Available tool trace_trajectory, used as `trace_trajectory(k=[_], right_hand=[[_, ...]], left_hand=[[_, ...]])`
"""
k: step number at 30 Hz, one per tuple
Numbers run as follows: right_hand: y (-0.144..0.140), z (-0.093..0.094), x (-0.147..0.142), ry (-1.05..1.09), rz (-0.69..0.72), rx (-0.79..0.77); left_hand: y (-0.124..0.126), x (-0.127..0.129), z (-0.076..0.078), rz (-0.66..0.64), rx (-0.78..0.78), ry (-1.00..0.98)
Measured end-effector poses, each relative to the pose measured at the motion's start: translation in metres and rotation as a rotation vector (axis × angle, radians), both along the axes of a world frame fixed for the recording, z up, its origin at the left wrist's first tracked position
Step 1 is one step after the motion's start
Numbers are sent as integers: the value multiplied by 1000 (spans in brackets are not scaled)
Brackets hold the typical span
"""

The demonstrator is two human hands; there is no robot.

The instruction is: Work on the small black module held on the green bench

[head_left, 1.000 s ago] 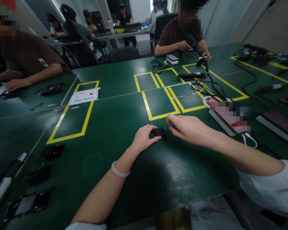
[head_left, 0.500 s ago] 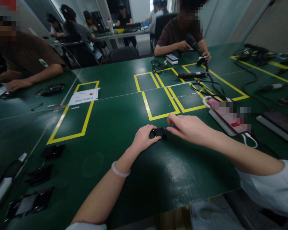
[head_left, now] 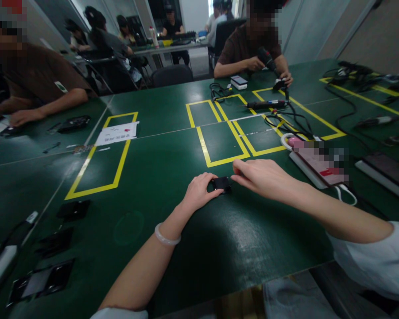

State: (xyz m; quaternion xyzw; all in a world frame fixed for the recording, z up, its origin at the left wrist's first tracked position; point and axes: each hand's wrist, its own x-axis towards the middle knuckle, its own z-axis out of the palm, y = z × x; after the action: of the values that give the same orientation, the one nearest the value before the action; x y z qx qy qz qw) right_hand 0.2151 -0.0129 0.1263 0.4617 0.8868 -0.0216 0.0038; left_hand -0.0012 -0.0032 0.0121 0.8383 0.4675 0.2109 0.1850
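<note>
A small black rectangular device (head_left: 221,183) lies on the green table (head_left: 172,146), just in front of a yellow-taped box. My left hand (head_left: 199,192) pinches its left end between thumb and fingers. My right hand (head_left: 262,177) reaches in from the right, its fingertips pressed together at the device's right edge; whether they pinch something small there is hidden from me. A pale bangle sits on my left wrist.
Several black parts (head_left: 73,209) lie at the near left. A white power strip (head_left: 314,164) and cables (head_left: 285,122) sit to the right. A paper sheet (head_left: 116,133) lies at the left box. A person opposite holds a black tool (head_left: 265,60); another person's arm (head_left: 46,106) rests far left.
My right hand has crept slightly left until its fingertips meet the device's right edge. My left hand and the device have stayed put.
</note>
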Motion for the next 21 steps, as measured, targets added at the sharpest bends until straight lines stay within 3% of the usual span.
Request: trace_trajectory(k=[21], right_hand=[[0, -1, 3, 95, 60, -45]], left_hand=[[0, 1, -2, -8, 20, -5]])
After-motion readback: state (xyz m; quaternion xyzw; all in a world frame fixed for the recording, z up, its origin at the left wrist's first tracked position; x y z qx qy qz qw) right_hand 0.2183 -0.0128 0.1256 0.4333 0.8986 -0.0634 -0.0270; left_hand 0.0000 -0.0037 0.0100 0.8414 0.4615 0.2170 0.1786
